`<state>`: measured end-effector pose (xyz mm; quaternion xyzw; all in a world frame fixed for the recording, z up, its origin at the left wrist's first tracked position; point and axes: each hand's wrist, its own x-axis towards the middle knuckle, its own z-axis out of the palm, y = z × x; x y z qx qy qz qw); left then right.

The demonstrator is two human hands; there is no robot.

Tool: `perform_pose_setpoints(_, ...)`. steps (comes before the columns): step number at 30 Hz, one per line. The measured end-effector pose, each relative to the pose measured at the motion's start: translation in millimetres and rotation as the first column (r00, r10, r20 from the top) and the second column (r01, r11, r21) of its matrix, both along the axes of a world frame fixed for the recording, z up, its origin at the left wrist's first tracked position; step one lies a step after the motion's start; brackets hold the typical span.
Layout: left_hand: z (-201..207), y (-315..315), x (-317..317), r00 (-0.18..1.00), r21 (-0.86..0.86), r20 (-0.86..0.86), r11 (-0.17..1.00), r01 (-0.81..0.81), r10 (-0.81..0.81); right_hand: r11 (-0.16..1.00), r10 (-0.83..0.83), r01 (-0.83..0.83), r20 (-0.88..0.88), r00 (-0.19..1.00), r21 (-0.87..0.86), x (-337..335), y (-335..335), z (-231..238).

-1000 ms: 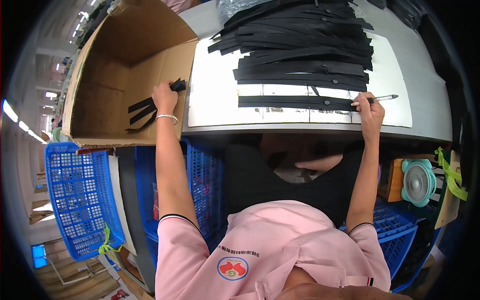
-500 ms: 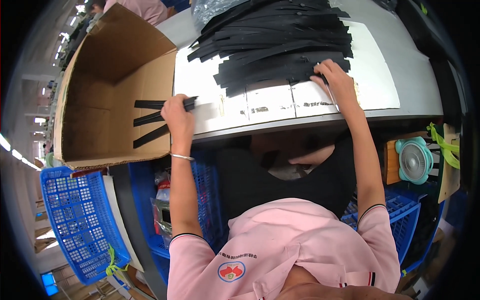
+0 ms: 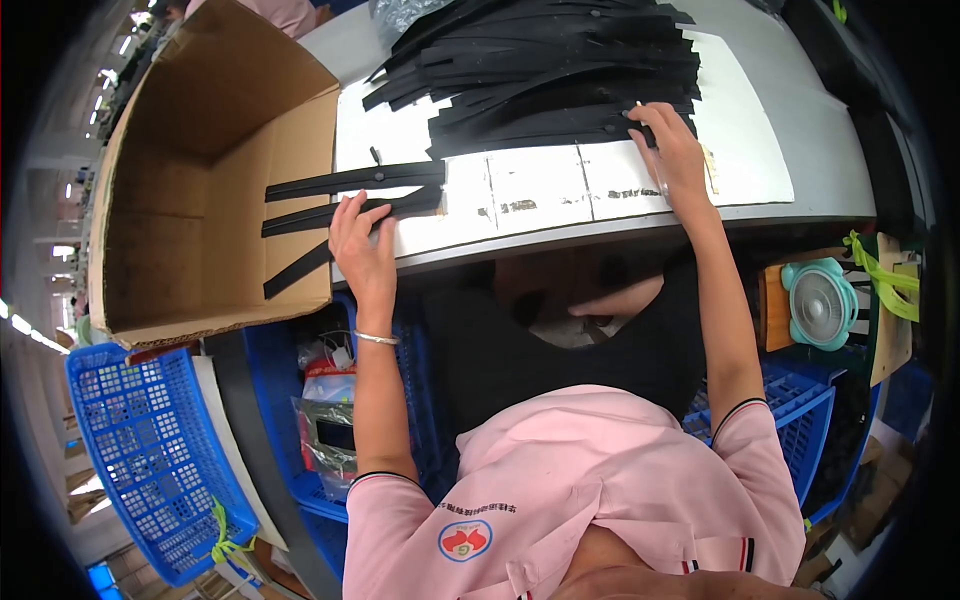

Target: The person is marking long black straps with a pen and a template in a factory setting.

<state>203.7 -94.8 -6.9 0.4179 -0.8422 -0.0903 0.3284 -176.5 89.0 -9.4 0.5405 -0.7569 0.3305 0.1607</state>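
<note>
Several long black zippers [image 3: 560, 85] lie heaped across a white board [image 3: 745, 150]. Separate from the heap, an upper zipper [image 3: 340, 181] with a small slider and a middle zipper [image 3: 300, 217] stretch from the carton's flap onto the board. A lower zipper [image 3: 298, 272] slants up toward my left wrist, its far end hidden. My left hand [image 3: 362, 245] rests over the middle zipper's lower edge, fingers apart. At the heap's near right edge, my right hand [image 3: 672, 155] is curled round a slim tool with a dark part [image 3: 650, 137], too covered to name.
An open cardboard box [image 3: 190, 210] stands left of the board. Below it hangs a blue plastic basket [image 3: 160, 460]. A teal fan [image 3: 822, 305] is at the right, under the table's edge. Clear plastic wrap [image 3: 400, 18] lies behind the heap.
My left hand has loosened from the zippers and dropped slightly below them; their right-hand lengths now show on the board. My right hand keeps its curled hold near the heap.
</note>
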Motion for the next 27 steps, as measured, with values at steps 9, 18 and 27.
perform_pose_setpoints(9, 1.5, -3.1, -3.4, 0.945, -0.027, -0.3, 0.99, -0.141, 0.126, 0.995, -0.037, 0.053, 0.177, 0.984, -0.089, -10.3, -5.9, -8.9)
perform_pose_setpoints(18, 11.7, -11.3, -33.1, 0.952, 0.064, -0.306, 0.998, 0.007, 0.013, 0.973, -0.078, 0.135, 0.288, 0.955, -0.186, -11.0, -9.9, -16.3)
perform_pose_setpoints(27, 16.2, -5.5, -47.5, 0.947, -0.155, -0.313, 0.988, 0.026, -0.074, 0.96, -0.067, 0.146, 0.309, 0.949, -0.238, -15.2, -3.5, -19.4)
